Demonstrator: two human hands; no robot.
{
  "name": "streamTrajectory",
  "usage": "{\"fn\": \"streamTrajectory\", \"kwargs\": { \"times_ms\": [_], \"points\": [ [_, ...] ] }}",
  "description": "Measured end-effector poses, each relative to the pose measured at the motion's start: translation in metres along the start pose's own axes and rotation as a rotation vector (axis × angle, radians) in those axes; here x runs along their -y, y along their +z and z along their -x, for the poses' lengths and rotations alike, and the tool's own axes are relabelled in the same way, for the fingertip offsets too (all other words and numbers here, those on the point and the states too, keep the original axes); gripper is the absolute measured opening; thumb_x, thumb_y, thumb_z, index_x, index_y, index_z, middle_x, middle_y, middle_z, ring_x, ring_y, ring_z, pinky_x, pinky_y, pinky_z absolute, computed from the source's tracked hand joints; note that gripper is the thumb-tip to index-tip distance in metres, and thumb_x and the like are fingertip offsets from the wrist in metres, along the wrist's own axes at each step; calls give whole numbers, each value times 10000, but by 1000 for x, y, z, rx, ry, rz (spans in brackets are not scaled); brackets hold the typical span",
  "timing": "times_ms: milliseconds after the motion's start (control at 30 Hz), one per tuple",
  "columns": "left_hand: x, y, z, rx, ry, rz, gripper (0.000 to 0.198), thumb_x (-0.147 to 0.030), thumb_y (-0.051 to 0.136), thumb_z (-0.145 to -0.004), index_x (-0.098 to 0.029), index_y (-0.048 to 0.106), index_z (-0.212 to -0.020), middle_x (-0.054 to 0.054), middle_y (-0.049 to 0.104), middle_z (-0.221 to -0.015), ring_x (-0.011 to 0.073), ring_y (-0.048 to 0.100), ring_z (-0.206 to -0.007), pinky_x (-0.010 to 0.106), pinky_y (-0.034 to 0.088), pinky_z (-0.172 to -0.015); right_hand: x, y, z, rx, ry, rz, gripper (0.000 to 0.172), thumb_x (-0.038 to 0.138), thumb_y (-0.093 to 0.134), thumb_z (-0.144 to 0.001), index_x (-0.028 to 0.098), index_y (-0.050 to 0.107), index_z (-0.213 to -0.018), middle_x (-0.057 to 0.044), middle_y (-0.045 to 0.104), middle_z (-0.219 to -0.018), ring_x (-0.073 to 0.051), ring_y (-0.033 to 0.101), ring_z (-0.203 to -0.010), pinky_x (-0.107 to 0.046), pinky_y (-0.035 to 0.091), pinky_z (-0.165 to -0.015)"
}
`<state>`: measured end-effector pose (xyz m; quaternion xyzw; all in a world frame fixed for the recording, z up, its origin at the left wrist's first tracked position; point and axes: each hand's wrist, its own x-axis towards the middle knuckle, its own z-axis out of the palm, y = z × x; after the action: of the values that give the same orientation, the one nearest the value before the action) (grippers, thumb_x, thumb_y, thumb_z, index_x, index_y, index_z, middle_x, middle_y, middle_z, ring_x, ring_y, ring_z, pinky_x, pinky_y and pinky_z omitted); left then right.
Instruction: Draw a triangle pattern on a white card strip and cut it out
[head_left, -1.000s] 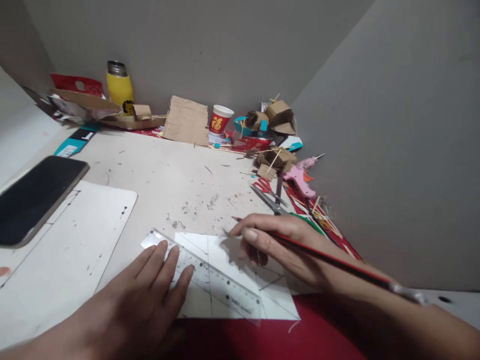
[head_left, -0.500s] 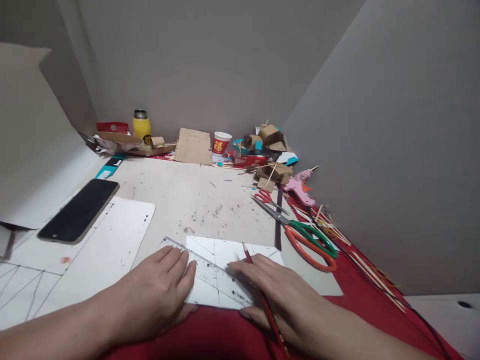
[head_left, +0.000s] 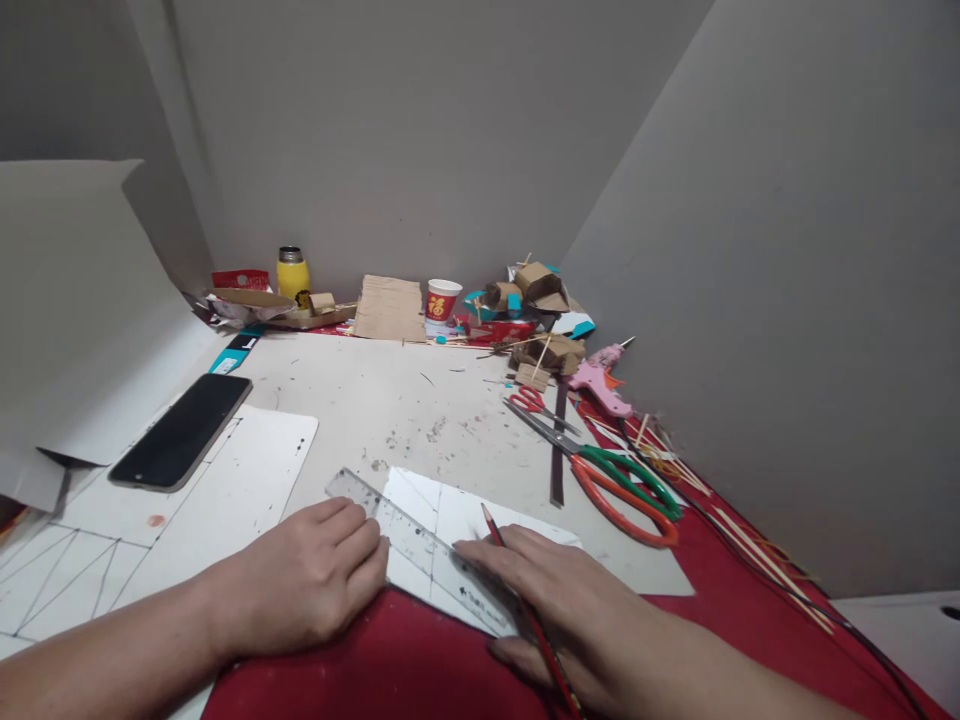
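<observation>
A clear plastic ruler (head_left: 420, 541) lies slantwise across a small white card (head_left: 466, 508) marked with thin lines. My left hand (head_left: 324, 568) is closed, its curled fingers on the ruler's left end. My right hand (head_left: 559, 605) grips the right end of the ruler and card, thumb at the near edge and fingers on top. A red and black pencil (head_left: 534, 615) is tucked in that same hand, its sharpened tip pointing away from me. The card's right part is hidden under my right hand.
A phone (head_left: 182, 432) rests on a larger line-drawn white sheet (head_left: 281, 450) at left. Large scissors (head_left: 615, 490), small red scissors (head_left: 531, 400) and a pink glue gun (head_left: 602, 380) lie right. Behind stand a yellow bottle (head_left: 292, 280), paper cup (head_left: 443, 302) and cardboard pieces (head_left: 390, 308).
The card and ruler have turned slightly clockwise between my hands. My left fingers have curled in more. The whole view has shifted a little, so the background sits lower.
</observation>
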<state>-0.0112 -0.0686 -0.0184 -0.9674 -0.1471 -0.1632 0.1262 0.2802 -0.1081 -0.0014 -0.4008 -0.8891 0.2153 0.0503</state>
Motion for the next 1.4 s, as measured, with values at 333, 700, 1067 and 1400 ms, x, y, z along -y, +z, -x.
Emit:
{"fn": "streamTrajectory", "kwargs": {
  "times_ms": [333,700,1067,1400],
  "points": [
    [4,5,2,6,-90,83,287,-87,354,-998,-75,634,-1062,89,646,-789,231,578,-667,389,550,-581,-7,-3,3,-36,0,-9,756,153,734,-805,228,407,-1483,-164,622,-1266,-295,626,-1086,-389,541,-902],
    [28,13,0,6,-219,27,390,-114,294,-1014,-120,684,-996,78,644,-733,219,547,-612,357,470,-525,-8,2,5,-75,-65,-16,652,140,604,-871,222,396,-1484,-153,634,-1216,-266,624,-1064,-380,530,-909],
    [43,21,-2,-15,-758,152,353,-360,424,-1008,-183,605,-1255,90,747,-939,226,684,-777,345,530,-651,-6,4,1,-63,-138,-194,619,207,691,-846,177,498,-1433,-151,678,-1112,-267,632,-1009,-386,520,-870],
    [34,14,-20,107,-936,214,573,-463,596,-869,-121,546,-1326,185,714,-1001,321,692,-803,412,521,-627,-33,-1,-12,-385,210,-283,498,314,610,-887,132,571,-1349,-187,700,-1148,-291,666,-1003,-471,535,-860]
  ]
}}
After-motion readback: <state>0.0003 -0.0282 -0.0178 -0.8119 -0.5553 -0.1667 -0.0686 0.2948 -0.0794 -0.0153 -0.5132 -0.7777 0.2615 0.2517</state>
